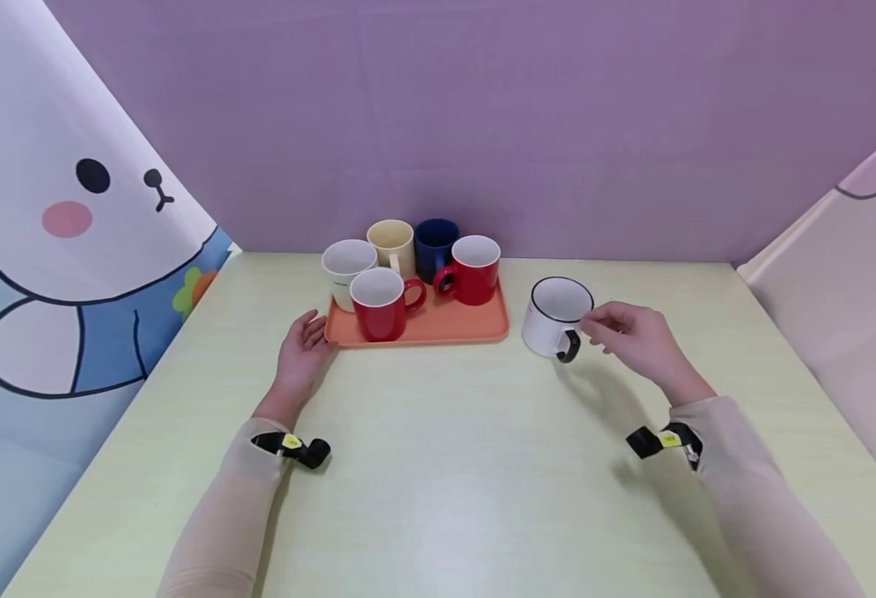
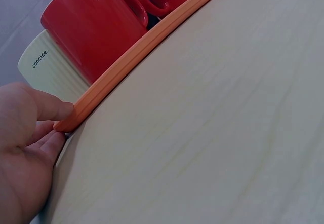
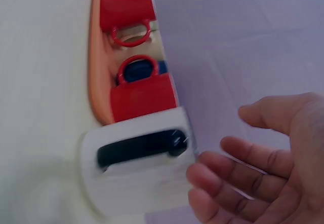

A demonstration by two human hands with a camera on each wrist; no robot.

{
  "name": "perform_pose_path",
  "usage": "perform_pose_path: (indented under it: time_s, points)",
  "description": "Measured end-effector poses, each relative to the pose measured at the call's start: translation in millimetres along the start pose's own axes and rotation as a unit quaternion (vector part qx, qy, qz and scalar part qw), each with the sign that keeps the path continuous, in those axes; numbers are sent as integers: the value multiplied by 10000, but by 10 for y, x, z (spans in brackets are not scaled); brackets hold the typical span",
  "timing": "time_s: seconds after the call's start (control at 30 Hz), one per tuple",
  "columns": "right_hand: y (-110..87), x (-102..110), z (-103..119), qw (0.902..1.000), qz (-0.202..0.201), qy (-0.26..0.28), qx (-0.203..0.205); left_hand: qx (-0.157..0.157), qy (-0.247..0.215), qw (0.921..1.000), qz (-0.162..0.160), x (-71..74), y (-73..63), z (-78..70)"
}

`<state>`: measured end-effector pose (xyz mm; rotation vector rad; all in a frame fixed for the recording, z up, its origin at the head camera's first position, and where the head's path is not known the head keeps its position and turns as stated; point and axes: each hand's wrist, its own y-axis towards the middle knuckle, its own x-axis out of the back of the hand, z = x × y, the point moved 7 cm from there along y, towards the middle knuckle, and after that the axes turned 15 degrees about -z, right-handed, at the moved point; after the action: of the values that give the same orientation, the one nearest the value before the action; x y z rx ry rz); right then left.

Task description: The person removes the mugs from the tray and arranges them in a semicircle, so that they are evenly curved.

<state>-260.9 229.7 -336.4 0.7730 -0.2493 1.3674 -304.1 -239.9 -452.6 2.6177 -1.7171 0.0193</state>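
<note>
Fingers (image 3: 253, 178) of the right hand (image 1: 635, 336) are bending loosely beside the white mug (image 1: 545, 334), with the thumb held apart. They are not gripping it, and I cannot tell if the tips are touching it. On the other side, the left hand (image 1: 301, 353) is pinching the near left corner of the orange tray (image 1: 456, 332).

The white mug is standing upright on the table (image 1: 438, 465), just beside the tray's right end. It is looking hard, smooth and a bit slippery, probably light enough for one hand. Its black handle (image 1: 574, 347) is curving out like an ear, so that is likely the best place to hold. A drop could chip it.

The tray is looking thin and stiff, like plastic, with a low lip. Five mugs are sitting on it, so it is probably feeling heavy and tippy. Two shiny red mugs (image 1: 381, 320) (image 1: 475, 281), a cream mug (image 1: 391, 239), a dark blue mug (image 1: 430, 249) and a ribbed pale mug (image 1: 344, 270) are crowding together.
</note>
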Motion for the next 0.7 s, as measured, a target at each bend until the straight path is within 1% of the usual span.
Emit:
perform_pose_path:
  time_s: [0.13, 0.27, 0.43, 0.5, 0.7]
  points:
    - [52, -37, 150, 10000, 36, -5, 19, 10, 36, 10000, 1, 4, 2, 7]
    - [116, -145, 303, 9999, 154, -4, 70, 41, 9, 10000, -10, 9, 0, 7]
    - [199, -343, 466, 9990, 406, 131, 148, 50, 15, 10000, -28, 8, 6, 22]
    - [230, -433, 509, 9984, 511, 219, 130, 41, 23, 10000, -30, 8, 1, 18]
    - [301, -709, 623, 9973, 690, 236, 88, 37, 41, 10000, -20, 13, 0, 6]
